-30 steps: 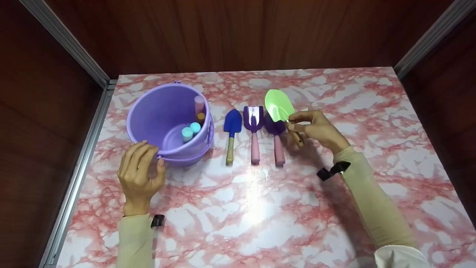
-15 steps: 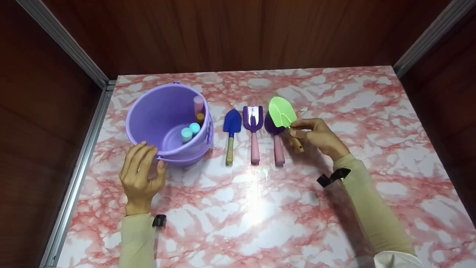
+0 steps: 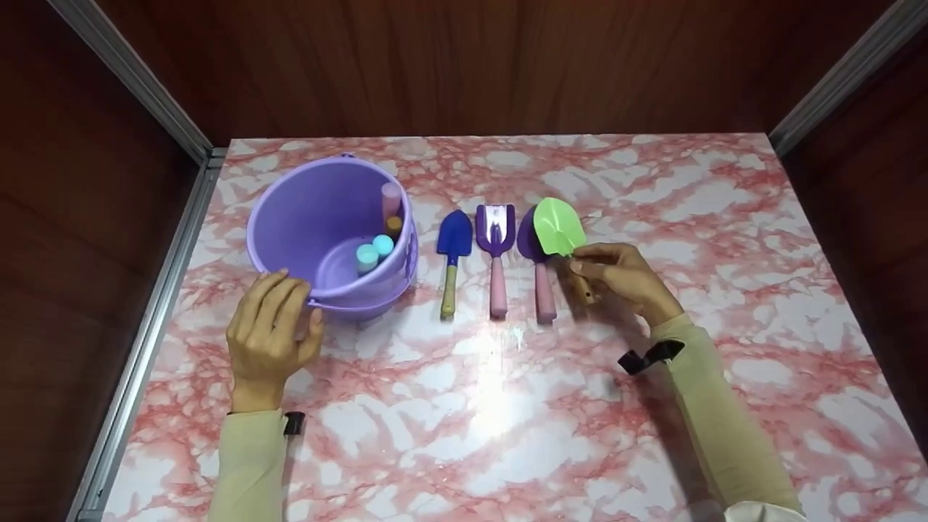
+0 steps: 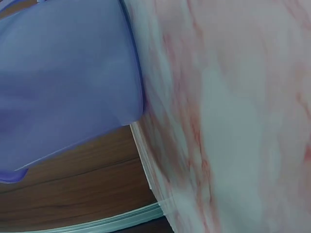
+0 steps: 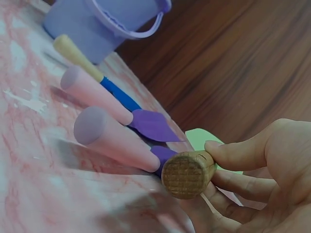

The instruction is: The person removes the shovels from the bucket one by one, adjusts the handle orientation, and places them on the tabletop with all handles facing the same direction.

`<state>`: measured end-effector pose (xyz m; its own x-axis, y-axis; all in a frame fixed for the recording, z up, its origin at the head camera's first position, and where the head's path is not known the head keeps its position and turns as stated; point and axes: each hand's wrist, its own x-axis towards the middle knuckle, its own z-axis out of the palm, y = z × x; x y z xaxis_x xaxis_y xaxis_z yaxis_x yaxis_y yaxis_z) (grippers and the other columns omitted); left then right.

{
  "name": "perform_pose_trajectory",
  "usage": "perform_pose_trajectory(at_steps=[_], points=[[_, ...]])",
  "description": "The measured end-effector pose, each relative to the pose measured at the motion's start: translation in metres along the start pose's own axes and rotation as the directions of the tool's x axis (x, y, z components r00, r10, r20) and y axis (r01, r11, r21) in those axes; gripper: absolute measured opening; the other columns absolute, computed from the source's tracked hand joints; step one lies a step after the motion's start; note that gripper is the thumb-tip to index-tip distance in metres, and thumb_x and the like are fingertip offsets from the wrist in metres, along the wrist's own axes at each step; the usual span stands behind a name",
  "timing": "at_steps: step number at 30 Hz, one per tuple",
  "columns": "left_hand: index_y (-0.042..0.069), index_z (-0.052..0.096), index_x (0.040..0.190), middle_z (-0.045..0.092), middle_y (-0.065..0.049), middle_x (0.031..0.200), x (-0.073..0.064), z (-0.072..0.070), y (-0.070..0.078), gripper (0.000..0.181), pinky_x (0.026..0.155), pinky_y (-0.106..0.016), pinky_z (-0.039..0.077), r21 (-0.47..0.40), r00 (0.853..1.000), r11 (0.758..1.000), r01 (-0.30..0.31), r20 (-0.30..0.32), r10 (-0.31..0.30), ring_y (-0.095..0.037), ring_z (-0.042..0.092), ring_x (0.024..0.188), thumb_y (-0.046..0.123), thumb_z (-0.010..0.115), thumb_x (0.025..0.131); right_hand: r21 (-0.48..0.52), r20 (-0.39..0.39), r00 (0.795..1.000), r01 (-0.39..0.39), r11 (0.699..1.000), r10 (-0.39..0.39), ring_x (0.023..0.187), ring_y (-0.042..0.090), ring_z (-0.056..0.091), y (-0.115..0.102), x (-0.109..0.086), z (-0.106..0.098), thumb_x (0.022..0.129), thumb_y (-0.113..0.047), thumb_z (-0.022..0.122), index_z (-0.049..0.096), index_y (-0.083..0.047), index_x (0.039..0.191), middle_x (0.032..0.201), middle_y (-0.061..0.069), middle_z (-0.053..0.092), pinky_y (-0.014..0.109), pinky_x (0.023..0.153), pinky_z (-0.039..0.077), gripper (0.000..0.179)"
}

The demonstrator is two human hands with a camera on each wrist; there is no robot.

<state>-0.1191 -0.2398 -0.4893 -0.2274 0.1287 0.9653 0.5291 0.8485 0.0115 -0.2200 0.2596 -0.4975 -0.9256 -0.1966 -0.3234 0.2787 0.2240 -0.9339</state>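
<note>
My right hand (image 3: 629, 279) pinches a hand trowel with a light green blade (image 3: 559, 226) and a wooden handle (image 5: 187, 174). Its blade overlaps a purple scoop with a pink handle (image 3: 545, 293) in the head view. Left of that lie a purple scoop with a squared blade (image 3: 496, 232) and a blue trowel (image 3: 454, 233), handles toward me. My left hand (image 3: 268, 333) has its fingertips resting at the near rim of the purple bucket (image 3: 319, 228), thumb spread apart. Its fingers are not visible in the left wrist view.
Inside the bucket, several handle ends stick up: a pink one (image 3: 391, 194), a brown one (image 3: 394, 226) and turquoise ones (image 3: 367, 257). Dark wood panels (image 3: 493, 65) enclose the back and sides of the marbled red-and-white table (image 3: 435, 428).
My right hand has moved toward me and slightly right, bringing the green trowel lower and off much of the purple scoop's blade. My left hand stays at the bucket rim.
</note>
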Motion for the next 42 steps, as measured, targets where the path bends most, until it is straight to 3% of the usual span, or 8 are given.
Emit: perform_pose_trajectory(at_steps=[8, 18, 24, 29, 31, 39, 42], points=[[0.0, 0.077, 0.1, 0.078, -0.02, 0.097, 0.001, -0.001, -0.004, 0.039, 0.09, -0.053, 0.065, 0.006, 0.999, 1.0, -0.025, 0.039, 0.025, -0.041, 0.074, 0.095, 0.034, 0.06, 0.105, 0.047, -0.037, 0.999, 0.004, 0.999, -0.002, 0.067, 0.006, 0.059, 0.009, -0.004, -0.004, 0.1, -0.009, 0.073, 0.059, 0.009, 0.141, 0.093, -0.007, 0.075, 0.019, 0.059, 0.052, 0.047], [0.0, 0.077, 0.098, 0.078, -0.021, 0.096, 0.003, -0.004, -0.004, 0.039, 0.092, -0.053, 0.065, 0.004, 0.998, 0.999, -0.039, 0.045, 0.038, -0.042, 0.074, 0.093, 0.034, 0.06, 0.106, -0.011, -0.108, 0.992, -0.064, 0.998, 0.062, 0.082, 0.006, 0.073, 0.016, -0.006, -0.009, 0.101, -0.019, 0.074, 0.058, 0.006, 0.145, 0.099, -0.011, 0.075, 0.023, 0.079, 0.065, 0.053], [-0.001, 0.076, 0.098, 0.077, -0.022, 0.096, 0.002, -0.005, -0.004, 0.04, 0.098, -0.053, 0.064, -0.009, 0.998, 0.999, -0.033, 0.054, 0.033, -0.043, 0.073, 0.093, 0.034, 0.06, 0.106, -0.012, -0.137, 0.985, -0.106, 0.994, 0.104, 0.079, 0.006, 0.074, 0.017, -0.007, -0.011, 0.101, -0.022, 0.075, 0.059, 0.005, 0.146, 0.095, -0.011, 0.076, 0.023, 0.076, 0.066, 0.055], [-0.001, 0.076, 0.099, 0.077, -0.022, 0.095, 0.001, -0.006, -0.003, 0.039, 0.099, -0.054, 0.063, -0.007, 0.998, 1.0, -0.031, 0.058, 0.031, -0.043, 0.073, 0.093, 0.033, 0.06, 0.106, 0.188, -0.153, 0.975, -0.13, 0.974, 0.159, 0.078, 0.011, 0.076, 0.018, -0.006, -0.009, 0.099, -0.015, 0.077, 0.061, 0.007, 0.141, 0.094, 0.002, 0.08, 0.026, 0.071, 0.067, 0.05], [-0.001, 0.076, 0.099, 0.077, -0.022, 0.095, 0.002, -0.006, -0.003, 0.039, 0.1, -0.055, 0.063, -0.005, 0.998, 1.0, -0.03, 0.054, 0.03, -0.043, 0.073, 0.093, 0.033, 0.06, 0.105, 0.225, -0.156, 0.973, -0.131, 0.966, 0.169, 0.077, 0.013, 0.075, 0.018, -0.004, -0.009, 0.098, -0.014, 0.078, 0.064, 0.007, 0.137, 0.097, 0.005, 0.08, 0.027, 0.07, 0.067, 0.046], [-0.001, 0.076, 0.098, 0.077, -0.022, 0.095, 0.004, -0.006, -0.004, 0.038, 0.1, -0.057, 0.063, -0.009, 0.997, 0.999, -0.038, 0.061, 0.038, -0.043, 0.073, 0.092, 0.034, 0.06, 0.105, 0.179, -0.174, 0.974, -0.112, 0.978, 0.143, 0.074, 0.01, 0.068, 0.019, 0.002, -0.009, 0.099, -0.014, 0.076, 0.068, 0.007, 0.133, 0.095, 0.001, 0.076, 0.024, 0.068, 0.063, 0.04], [-0.001, 0.076, 0.098, 0.077, -0.022, 0.096, 0.004, -0.006, -0.005, 0.037, 0.1, -0.057, 0.062, -0.013, 0.997, 0.999, -0.043, 0.067, 0.043, -0.043, 0.073, 0.093, 0.033, 0.061, 0.105, 0.096, -0.189, 0.975, -0.099, 0.99, 0.116, 0.077, 0.008, 0.069, 0.018, 0.003, -0.009, 0.1, -0.016, 0.076, 0.066, 0.007, 0.133, 0.095, -0.002, 0.075, 0.023, 0.072, 0.064, 0.042]])
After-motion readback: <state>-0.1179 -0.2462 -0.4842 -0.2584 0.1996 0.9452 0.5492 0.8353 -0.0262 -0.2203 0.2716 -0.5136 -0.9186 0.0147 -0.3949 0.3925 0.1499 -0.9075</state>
